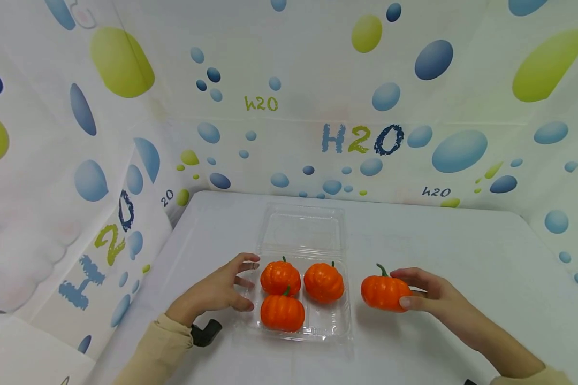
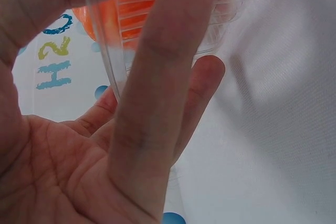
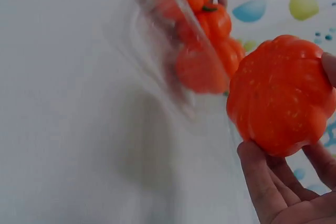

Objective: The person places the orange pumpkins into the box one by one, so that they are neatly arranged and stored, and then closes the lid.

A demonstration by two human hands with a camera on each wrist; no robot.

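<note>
Three pumpkins sit in the lower-centre box; I judge one pumpkin remains, gripped by the right hand, the left hand spread beside the box.

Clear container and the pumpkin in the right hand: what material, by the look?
Container: probably thin rigid plastic, glossy; the white tabletop shows through it and its wall has moulded-looking ribs.

Pumpkin: artificial-looking, perhaps hard plastic or coated foam, can't tell which; smooth, even orange skin with a slight sheen.
</note>
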